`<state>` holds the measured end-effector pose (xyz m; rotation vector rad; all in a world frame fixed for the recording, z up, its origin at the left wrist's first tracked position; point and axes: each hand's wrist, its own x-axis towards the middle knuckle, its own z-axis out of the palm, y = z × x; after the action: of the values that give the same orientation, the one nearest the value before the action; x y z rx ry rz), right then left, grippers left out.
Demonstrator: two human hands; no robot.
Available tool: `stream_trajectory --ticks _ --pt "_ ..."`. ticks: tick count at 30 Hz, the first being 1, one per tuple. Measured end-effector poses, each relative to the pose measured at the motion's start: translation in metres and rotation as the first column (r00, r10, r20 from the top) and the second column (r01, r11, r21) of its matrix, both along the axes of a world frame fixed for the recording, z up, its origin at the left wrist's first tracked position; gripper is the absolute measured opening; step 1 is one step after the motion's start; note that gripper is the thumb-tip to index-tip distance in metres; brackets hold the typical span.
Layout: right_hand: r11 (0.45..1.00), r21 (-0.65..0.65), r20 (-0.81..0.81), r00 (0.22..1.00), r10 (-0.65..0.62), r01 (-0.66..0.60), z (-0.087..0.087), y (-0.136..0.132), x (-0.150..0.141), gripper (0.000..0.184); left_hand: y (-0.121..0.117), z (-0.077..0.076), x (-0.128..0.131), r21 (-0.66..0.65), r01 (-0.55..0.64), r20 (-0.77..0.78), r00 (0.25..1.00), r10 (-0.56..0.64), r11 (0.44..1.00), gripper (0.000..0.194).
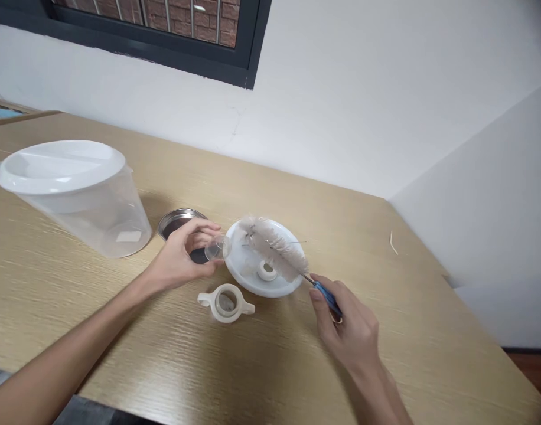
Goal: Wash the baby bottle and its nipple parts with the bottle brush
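My left hand [184, 254] is closed around a small clear plastic cup [216, 248], with its round mouth facing right. In my right hand [348, 324] is a bottle brush [277, 251], gripped by its blue handle, its pale bristles pointing up and left. The bristles hang over a white round plastic piece [279, 290] with a ringed hole, and hide part of it. Below the cup, on the table, sits a white two-handled ring-shaped piece [227, 303]. A shiny metal tin or bowl [177, 216] is partly covered by my left hand.
A translucent pitcher [88, 218] with a white lid stands at the left of the wooden table [173, 366]. A thin pale strip [393, 243] lies at the right. The white wall [341, 106] and a dark-framed window [248, 47] rise behind the table.
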<state>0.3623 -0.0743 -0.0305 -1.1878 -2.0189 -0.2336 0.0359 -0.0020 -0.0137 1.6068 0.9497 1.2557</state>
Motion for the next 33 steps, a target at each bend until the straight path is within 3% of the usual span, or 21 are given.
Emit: stream_trajectory --ticks 6,12,19,27,33 --pt "0.999 -0.006 -0.011 0.999 0.043 -0.043 0.0015 -0.0002 -0.0027 0.019 0.0008 -0.0004 0.0005 0.056 -0.018 -0.080 0.997 0.022 0.998 0.054" --pt "0.999 0.009 -0.015 0.999 0.044 -0.044 0.0011 -0.0017 -0.0006 0.019 0.0015 -0.0006 0.0004 0.060 -0.088 0.047 0.995 0.085 0.994 0.068" --pt "0.999 -0.023 0.016 0.999 0.045 -0.044 -0.0013 0.0017 -0.0006 0.022 0.0017 -0.0043 -0.0027 0.179 -0.096 -0.146 0.982 0.123 0.979 0.059" --pt "1.000 0.001 0.016 1.000 -0.026 0.026 0.0002 0.0017 -0.0008 0.018 -0.0015 0.0000 0.0004 0.020 -0.068 -0.022 0.997 0.069 0.997 0.060" --pt "1.000 0.007 0.004 1.000 -0.007 0.007 -0.0001 0.0008 -0.0022 0.019 0.0015 0.0005 -0.0005 0.007 -0.082 0.012 0.997 0.082 0.997 0.070"
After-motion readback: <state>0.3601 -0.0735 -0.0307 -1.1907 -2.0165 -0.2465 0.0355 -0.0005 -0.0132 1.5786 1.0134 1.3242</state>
